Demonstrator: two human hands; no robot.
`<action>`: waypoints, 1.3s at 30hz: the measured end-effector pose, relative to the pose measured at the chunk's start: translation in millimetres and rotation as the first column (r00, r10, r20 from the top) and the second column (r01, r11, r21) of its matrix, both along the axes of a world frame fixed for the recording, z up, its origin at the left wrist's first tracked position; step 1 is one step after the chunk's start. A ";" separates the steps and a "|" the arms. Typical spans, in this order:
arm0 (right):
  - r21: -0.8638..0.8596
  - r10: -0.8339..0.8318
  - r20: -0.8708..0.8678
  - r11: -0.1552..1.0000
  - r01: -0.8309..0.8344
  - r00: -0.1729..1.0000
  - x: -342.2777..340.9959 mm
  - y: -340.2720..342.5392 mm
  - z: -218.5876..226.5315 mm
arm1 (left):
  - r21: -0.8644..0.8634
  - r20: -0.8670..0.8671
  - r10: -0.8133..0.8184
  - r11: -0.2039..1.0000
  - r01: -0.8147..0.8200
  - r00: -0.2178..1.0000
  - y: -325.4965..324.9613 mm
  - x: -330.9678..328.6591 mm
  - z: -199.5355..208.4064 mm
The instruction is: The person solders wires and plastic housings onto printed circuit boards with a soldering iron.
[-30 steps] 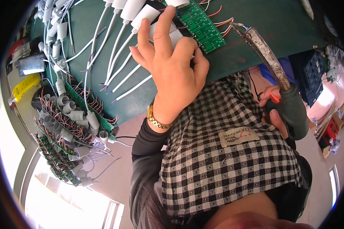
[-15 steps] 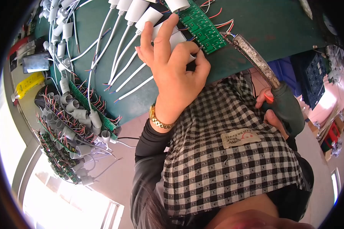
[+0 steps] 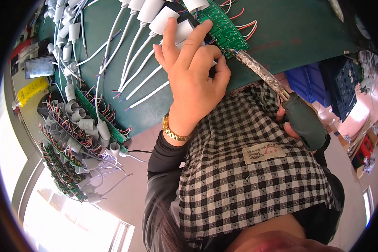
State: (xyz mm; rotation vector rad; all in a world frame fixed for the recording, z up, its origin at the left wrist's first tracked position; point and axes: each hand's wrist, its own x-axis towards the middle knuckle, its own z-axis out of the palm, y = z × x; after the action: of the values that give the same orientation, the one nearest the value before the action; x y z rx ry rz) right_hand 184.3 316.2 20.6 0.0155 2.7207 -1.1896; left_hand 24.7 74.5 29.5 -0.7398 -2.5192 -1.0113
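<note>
My left hand (image 3: 195, 80) is closed in a pinch, thumb and forefinger on a thin wire at the lower corner of a green circuit board (image 3: 227, 31); its other fingers are spread over white cylindrical housings (image 3: 166, 20) with white cables. My right hand (image 3: 290, 130), partly hidden, grips a soldering iron (image 3: 304, 122) by its dark handle. The iron's scorched metal barrel points up and left, its tip at the board's lower edge close to my left fingertips. Whether the tip touches the wire I cannot tell. Red and white wires (image 3: 250, 30) stick out from the board's right side.
On the green worktop (image 3: 290, 25), more white cabled housings (image 3: 67, 52) lie bunched at left. Nearer stand wired boards with grey cylinders (image 3: 77, 126). A phone (image 3: 38, 67) and a yellow bottle (image 3: 31, 92) sit at the far left. Blue bins (image 3: 308, 84) stand at right.
The soldering iron has moved left and slightly down, bringing its tip to the board's corner. My left hand's raised fingers have shifted right and spread; its pinch stays near the same spot.
</note>
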 end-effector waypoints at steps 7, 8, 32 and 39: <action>-0.091 -0.339 0.661 0.849 0.521 0.669 -26.3 -20.7 32.4 | -0.016 -0.001 0.004 1.000 -0.004 1.000 1.1 1.3 -1.9; -0.072 -0.361 0.719 0.811 0.580 0.594 -29.9 -21.9 36.0 | -0.016 0.000 0.004 1.000 -0.004 1.000 1.5 1.3 -1.4; -0.868 -0.476 -0.126 0.477 0.135 0.871 -43.2 -14.8 14.4 | -0.184 0.081 0.087 0.980 -0.071 0.993 4.3 3.3 17.1; -0.995 -0.614 0.001 0.076 0.061 0.789 -67.9 -11.1 26.0 | -0.175 0.088 0.081 0.982 -0.065 0.993 5.3 5.5 22.5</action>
State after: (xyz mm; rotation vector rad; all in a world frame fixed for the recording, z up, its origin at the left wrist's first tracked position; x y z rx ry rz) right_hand 116.4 305.1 46.7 0.3045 1.4948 -3.2706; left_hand 30.2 79.7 52.0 -0.6543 -2.7210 -0.8304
